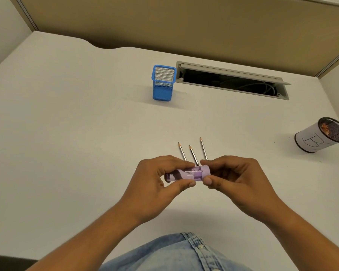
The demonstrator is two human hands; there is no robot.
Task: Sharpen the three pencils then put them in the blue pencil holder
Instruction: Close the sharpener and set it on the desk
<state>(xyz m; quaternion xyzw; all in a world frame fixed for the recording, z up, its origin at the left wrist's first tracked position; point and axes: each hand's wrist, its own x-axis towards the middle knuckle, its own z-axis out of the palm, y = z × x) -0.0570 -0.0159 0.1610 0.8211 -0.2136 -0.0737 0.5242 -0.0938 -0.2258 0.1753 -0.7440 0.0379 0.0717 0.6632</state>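
Observation:
Three dark pencils lie side by side on the white desk, tips pointing away: the left pencil (182, 152), the middle pencil (193, 155) and the right pencil (203, 149). Their near ends are hidden behind my hands. A purple cylindrical sharpener (190, 174) is held sideways just above them, my left hand (160, 178) gripping its left part and my right hand (237, 180) pinching its right end. The blue mesh pencil holder (163, 83) stands upright farther back, with nothing visible inside it.
A round mesh cup wrapped in white paper marked "B" (321, 136) stands at the right, with shavings inside. An open cable slot (231, 81) runs along the back of the desk, right of the blue holder. A beige partition rises behind.

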